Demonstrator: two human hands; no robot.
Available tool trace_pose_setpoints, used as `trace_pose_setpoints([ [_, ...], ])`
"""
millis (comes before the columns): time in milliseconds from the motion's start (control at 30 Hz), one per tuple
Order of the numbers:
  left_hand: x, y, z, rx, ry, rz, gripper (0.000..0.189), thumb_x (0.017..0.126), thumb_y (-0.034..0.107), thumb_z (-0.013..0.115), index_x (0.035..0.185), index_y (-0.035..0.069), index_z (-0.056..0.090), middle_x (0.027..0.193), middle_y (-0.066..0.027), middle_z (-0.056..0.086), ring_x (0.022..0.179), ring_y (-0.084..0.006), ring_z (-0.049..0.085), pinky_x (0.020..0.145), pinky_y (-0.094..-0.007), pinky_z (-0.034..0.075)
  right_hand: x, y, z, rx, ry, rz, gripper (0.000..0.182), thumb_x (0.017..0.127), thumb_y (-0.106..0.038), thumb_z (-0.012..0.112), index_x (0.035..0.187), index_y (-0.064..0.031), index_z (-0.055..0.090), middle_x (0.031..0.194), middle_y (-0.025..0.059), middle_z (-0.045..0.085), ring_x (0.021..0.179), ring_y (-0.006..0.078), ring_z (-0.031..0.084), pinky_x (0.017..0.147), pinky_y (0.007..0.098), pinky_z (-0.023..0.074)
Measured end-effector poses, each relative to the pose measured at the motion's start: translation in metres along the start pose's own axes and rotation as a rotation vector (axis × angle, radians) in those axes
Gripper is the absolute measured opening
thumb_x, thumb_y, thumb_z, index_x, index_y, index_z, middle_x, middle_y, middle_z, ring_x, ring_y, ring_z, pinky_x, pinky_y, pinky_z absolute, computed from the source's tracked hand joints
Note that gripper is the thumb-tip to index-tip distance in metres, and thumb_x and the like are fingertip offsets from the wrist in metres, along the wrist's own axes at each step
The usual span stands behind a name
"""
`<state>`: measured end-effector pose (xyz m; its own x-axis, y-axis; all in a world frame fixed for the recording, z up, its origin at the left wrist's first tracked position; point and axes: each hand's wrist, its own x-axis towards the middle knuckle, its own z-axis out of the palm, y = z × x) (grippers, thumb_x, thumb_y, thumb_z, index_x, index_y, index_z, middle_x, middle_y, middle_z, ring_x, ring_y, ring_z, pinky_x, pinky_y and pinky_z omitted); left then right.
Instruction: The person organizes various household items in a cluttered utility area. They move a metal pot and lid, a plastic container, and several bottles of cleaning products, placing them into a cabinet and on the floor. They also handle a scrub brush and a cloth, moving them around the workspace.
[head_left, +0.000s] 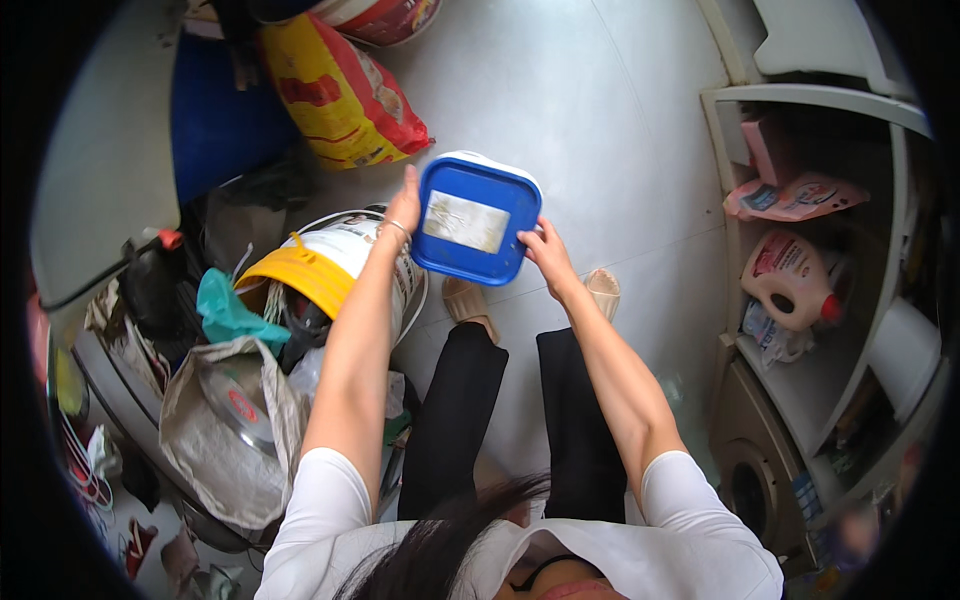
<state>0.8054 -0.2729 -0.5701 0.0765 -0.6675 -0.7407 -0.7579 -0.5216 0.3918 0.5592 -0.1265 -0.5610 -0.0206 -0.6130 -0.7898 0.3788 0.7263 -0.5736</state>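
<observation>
Between my two hands is a square container with a blue lid (517, 196) and a pale label (465, 221) on top. A bit of its white body shows past the far edge of the lid. My left hand (405, 201) grips the left side, the thumb up along the edge. At the right side, my right hand (546, 251) holds the near corner, its thumb on the lid's rim. The container is above the floor, in front of my feet. Its underside is hidden.
A white bucket with a yellow rim (300, 274) lies tipped on the left, bags inside. Near it are a cloth bag (225, 465) and a yellow-red sack (345, 97). To the right, a cabinet shelf (795, 382) holds a pink detergent bottle (780, 274), above a washing machine (739, 450).
</observation>
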Motion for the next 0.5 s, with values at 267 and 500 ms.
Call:
trace_pose_setpoints([
  [267, 0.089, -0.032, -0.007, -0.117, -0.023, -0.333, 0.102, 0.086, 0.080, 0.011, 0.143, 0.001, 0.039, 0.145, -0.0210, 0.042, 0.139, -0.0295, 0.035, 0.114, -0.0352, 0.022, 0.078, 0.061, 0.051, 0.127, -0.077, 0.098, 0.072, 0.089, -0.029, 0.065, 0.146, -0.0043, 0.029, 0.122, 0.0131, 0.057, 0.111, 0.0200, 0.055, 0.097, 0.0344, 0.0430],
  [500, 0.070, -0.038, -0.014, -0.008, 0.294, 0.069, 0.071, 0.098, 0.055, 0.022, 0.142, 0.002, 0.040, 0.143, -0.0232, 0.042, 0.134, -0.0378, 0.036, 0.113, -0.0409, 0.025, 0.041, 0.077, 0.037, -0.246, 0.075, -0.008, 0.078, 0.089, -0.044, 0.062, 0.146, -0.0016, 0.029, 0.143, 0.0253, 0.040, 0.121, 0.0318, 0.054, 0.101, 0.0381, 0.0433],
])
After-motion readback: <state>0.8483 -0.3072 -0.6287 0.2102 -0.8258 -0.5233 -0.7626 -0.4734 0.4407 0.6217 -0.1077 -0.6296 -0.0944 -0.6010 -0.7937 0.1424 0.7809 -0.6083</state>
